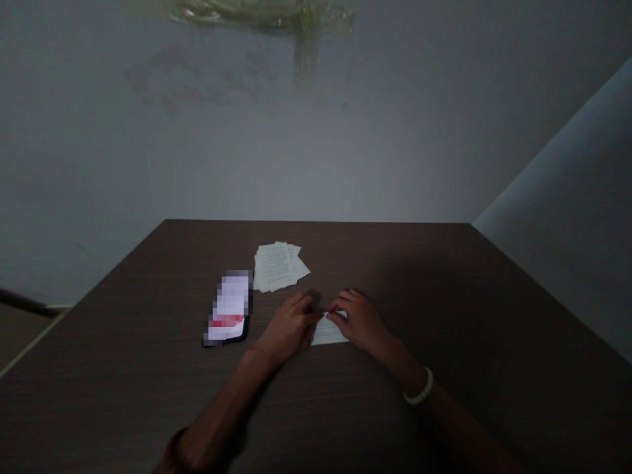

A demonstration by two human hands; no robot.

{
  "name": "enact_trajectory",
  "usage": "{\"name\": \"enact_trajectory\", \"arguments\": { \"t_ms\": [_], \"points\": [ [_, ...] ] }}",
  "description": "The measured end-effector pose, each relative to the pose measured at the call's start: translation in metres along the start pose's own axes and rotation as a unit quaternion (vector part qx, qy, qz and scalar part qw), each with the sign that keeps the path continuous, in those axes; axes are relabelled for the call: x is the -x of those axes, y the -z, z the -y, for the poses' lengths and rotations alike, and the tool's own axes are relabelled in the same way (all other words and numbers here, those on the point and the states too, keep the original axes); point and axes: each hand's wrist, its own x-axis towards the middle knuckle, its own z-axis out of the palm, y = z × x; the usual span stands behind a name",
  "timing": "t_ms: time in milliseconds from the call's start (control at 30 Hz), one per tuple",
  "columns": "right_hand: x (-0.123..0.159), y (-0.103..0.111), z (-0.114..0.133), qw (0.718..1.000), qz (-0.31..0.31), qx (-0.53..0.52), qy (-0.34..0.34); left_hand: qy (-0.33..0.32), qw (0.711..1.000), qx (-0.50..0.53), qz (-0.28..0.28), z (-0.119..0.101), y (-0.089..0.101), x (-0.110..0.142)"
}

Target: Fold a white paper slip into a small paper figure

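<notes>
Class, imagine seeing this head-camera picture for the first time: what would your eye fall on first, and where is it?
The eye goes first to the left hand and right hand, meeting near the middle of the dark wood table over a small folded piece of white paper. Just beyond them lies a loose stack of printed sheets, with a phone, its screen blurred, to its left. A pale bracelet stands out on the right wrist.

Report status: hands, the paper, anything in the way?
Left hand and right hand on folded white paper. Stack of printed sheets ahead, phone to the left; neither in the way.
</notes>
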Motion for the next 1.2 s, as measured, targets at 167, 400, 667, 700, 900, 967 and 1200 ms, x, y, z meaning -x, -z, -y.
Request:
{"name": "enact_trajectory", "arguments": {
  "t_ms": [167,400,667,700,900,967,1200],
  "points": [
    [0.005,0.002,0.005,0.998,-0.010,0.047,0.033,0.008,0.999,-0.029,0.011,-0.003,0.005,0.001],
    [0.007,0.004,0.008,0.986,0.048,0.128,0.096,0.025,0.999,-0.044,0.016,-0.003,0.009,0.000],
    [0.009,0.003,0.006,0.986,0.049,0.128,0.097,0.019,0.999,-0.030,0.012,0.004,0.016,0.003],
    [0.009,0.003,0.007,0.986,0.050,0.129,0.096,0.019,0.999,-0.030,0.017,0.005,0.017,0.003],
    [0.010,0.000,0.005,0.987,0.049,0.127,0.087,0.017,0.999,-0.015,0.041,0.008,0.026,0.004],
    [0.010,-0.001,0.004,0.987,0.047,0.127,0.088,0.018,0.999,-0.007,0.034,0.009,0.026,0.005],
    [0.010,0.000,0.005,0.987,0.052,0.124,0.092,0.023,0.999,-0.014,0.029,0.009,0.025,0.008]
  ]
}}
